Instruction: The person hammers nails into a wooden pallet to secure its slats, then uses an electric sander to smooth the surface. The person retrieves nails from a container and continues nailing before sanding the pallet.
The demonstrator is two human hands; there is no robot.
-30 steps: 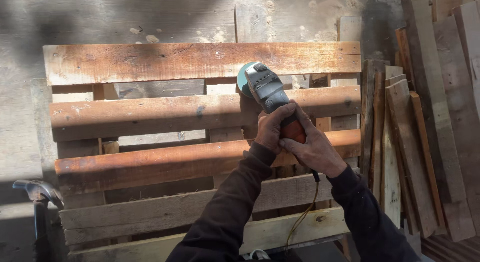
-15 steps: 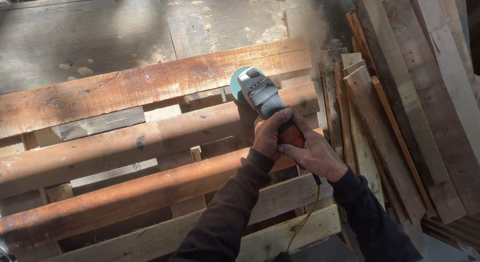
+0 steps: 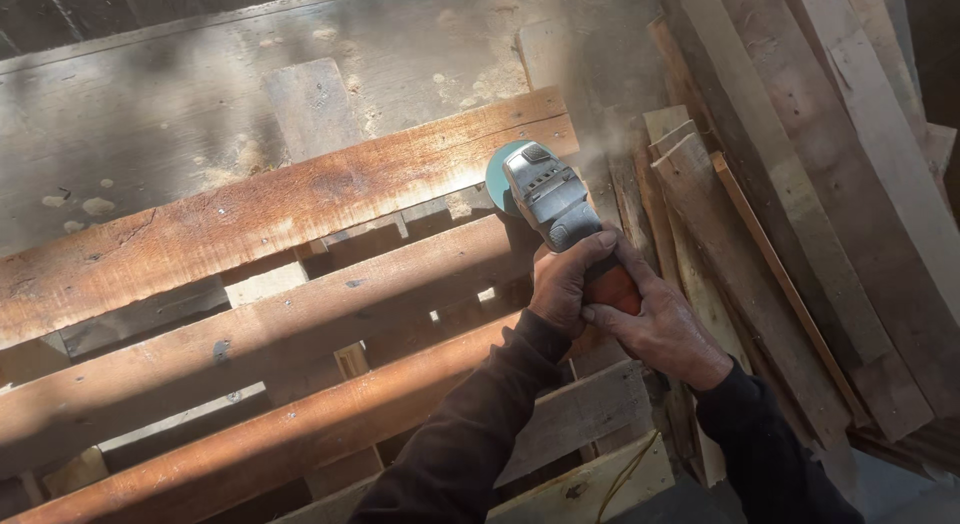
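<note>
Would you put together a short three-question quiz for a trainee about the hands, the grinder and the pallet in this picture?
1. True or false: both hands grip the angle grinder.
2. Which pallet board does the grinder's disc meet? A) the top board B) the lowest board C) a loose plank
3. What lies to the right of the pallet?

Key:
1. True: the left hand and right hand wrap its body.
2. A, near that board's right end, where dust rises.
3. A stack of loose planks leaning together.

loose boards stacked at right, grey wall behind
</note>
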